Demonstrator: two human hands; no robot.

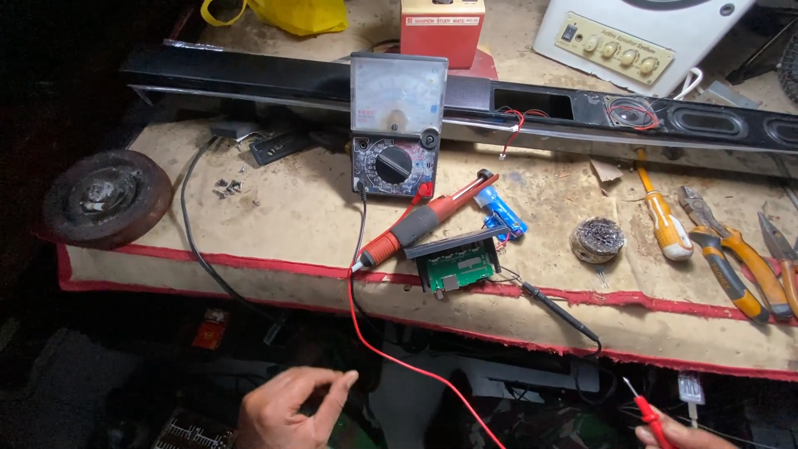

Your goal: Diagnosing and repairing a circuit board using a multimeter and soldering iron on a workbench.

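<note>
The right hand (683,434) pinches the red probe (651,417), tip up, ready to touch. The left hand (287,409) is loosely curled, holding nothing. The meter (396,125) leans up on the bench (291,216), so its dial faces the person.

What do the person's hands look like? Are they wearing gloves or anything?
No gloves. Both the left hand and the right hand are bare, with no rings or watch showing. No sleeves are visible near the wrists. Only part of the right hand shows at the picture's bottom edge.

Bare mat (283,216) left of multimeter (396,125), soldering iron (420,223), green circuit board (456,264), pliers (731,258) crowding centre and right
</note>
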